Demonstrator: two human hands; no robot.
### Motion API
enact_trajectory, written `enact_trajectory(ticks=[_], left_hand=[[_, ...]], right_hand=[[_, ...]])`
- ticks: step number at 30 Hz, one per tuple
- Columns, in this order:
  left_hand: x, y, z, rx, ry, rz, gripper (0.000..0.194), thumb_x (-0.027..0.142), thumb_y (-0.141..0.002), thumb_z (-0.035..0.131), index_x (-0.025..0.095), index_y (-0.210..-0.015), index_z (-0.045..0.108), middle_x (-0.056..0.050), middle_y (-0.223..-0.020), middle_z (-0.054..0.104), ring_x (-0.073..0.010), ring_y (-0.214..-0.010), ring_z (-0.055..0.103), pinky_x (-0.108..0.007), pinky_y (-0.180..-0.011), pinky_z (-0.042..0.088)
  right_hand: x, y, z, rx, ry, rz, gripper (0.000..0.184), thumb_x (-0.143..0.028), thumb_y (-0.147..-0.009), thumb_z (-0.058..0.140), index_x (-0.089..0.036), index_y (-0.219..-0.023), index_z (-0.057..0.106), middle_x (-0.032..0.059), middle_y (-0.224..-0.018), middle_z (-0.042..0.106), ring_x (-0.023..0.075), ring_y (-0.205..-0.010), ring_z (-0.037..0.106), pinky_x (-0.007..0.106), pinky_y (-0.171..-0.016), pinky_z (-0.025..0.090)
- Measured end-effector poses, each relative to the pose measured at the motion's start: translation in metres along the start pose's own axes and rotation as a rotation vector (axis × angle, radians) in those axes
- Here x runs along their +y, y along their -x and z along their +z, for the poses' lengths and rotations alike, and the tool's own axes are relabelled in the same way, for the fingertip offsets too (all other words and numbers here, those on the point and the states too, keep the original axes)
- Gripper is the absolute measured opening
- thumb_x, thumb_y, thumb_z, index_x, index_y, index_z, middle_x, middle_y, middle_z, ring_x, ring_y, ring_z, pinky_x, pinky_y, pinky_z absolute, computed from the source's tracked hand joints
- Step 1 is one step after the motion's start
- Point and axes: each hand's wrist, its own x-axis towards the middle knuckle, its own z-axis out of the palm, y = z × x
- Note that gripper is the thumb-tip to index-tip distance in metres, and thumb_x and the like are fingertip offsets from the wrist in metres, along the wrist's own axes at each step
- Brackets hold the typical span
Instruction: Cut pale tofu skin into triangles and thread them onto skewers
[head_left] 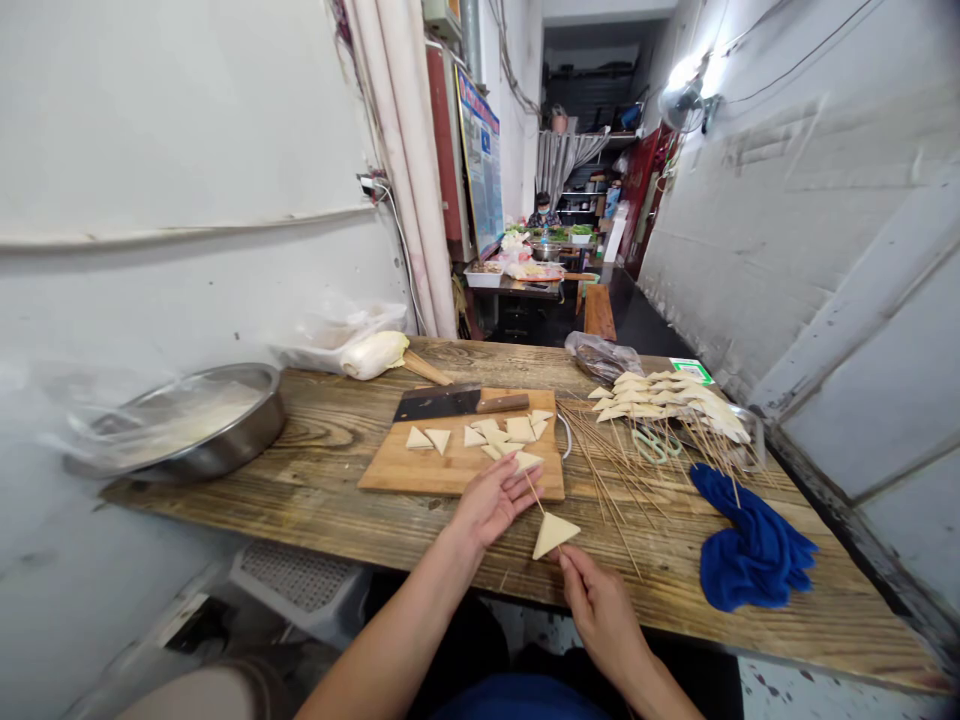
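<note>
My right hand (600,604), near the table's front edge, pinches a thin wooden skewer close to a pale yellow triangular slice (555,536) threaded on it. The skewer's far end reaches up to my left hand (489,502). There, thumb and fingertips hold another triangular slice (529,461) over the front of the cutting board (420,474); the other fingers are loosely stretched. Several loose triangular slices (439,440) lie on the board. Behind them rests a cleaver (438,403) with a wooden handle, blade to the left.
Loose skewers (600,455) spread right of the board. Beyond lie skewered slices (660,392) in a pile, green-handled scissors (651,446) and a blue cloth (756,548). A metal basin (259,425) stands at the left. In the background a person (544,212) sits behind a table.
</note>
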Motion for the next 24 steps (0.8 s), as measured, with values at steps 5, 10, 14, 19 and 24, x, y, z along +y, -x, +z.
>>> enact_trajectory(ticks=[5,10,14,19,24], left_hand=[[-0.0013,-0.0001,0.0002,-0.002,-0.004,0.007,0.020,0.011,-0.084,0.050,0.016,-0.103,0.047,-0.016,-0.101,0.064,-0.0225,-0.095,0.063,-0.040,-0.082,0.051],[-0.0019,0.0026,0.0023,0.008,-0.006,0.016,0.020,0.010,-0.083,0.050,0.014,-0.103,0.047,-0.018,-0.100,0.064,-0.0232,-0.094,0.064,-0.041,-0.082,0.052],[-0.0037,0.0049,0.0041,0.018,-0.017,0.047,0.020,0.009,-0.082,0.051,0.014,-0.101,0.048,-0.019,-0.101,0.064,-0.0239,-0.095,0.063,-0.042,-0.083,0.051],[-0.0072,0.0038,0.0042,0.003,-0.024,0.049,0.015,0.011,-0.081,0.054,0.013,-0.095,0.051,-0.017,-0.101,0.064,-0.0237,-0.094,0.063,-0.044,-0.084,0.051],[-0.0059,-0.0019,0.0048,0.029,-0.118,0.066,0.015,0.024,-0.081,0.058,0.012,-0.088,0.053,-0.017,-0.086,0.067,-0.0212,-0.078,0.067,-0.038,-0.075,0.054]], right_hand=[[-0.0002,0.0002,-0.0005,0.000,-0.016,0.014,0.035,-0.029,-0.092,0.032,-0.014,-0.099,0.063,0.0060,-0.072,0.066,0.0153,-0.064,0.063,0.022,-0.064,0.047],[0.0006,-0.0016,0.0007,0.010,-0.003,0.006,0.036,-0.029,-0.092,0.031,-0.014,-0.098,0.063,0.0080,-0.078,0.068,0.0170,-0.070,0.064,0.023,-0.065,0.048],[-0.0002,-0.0015,0.0016,0.008,0.006,0.015,0.037,-0.030,-0.092,0.030,-0.013,-0.098,0.062,0.0065,-0.069,0.066,0.0176,-0.068,0.064,0.023,-0.063,0.048],[-0.0013,-0.0005,0.0017,0.026,0.021,0.011,0.037,-0.029,-0.093,0.029,-0.013,-0.098,0.062,0.0080,-0.072,0.067,0.0173,-0.067,0.064,0.023,-0.061,0.047],[-0.0031,-0.0004,0.0034,0.033,0.027,-0.012,0.037,-0.030,-0.093,0.030,-0.013,-0.099,0.062,0.0090,-0.076,0.068,0.0166,-0.063,0.064,0.023,-0.059,0.047]])
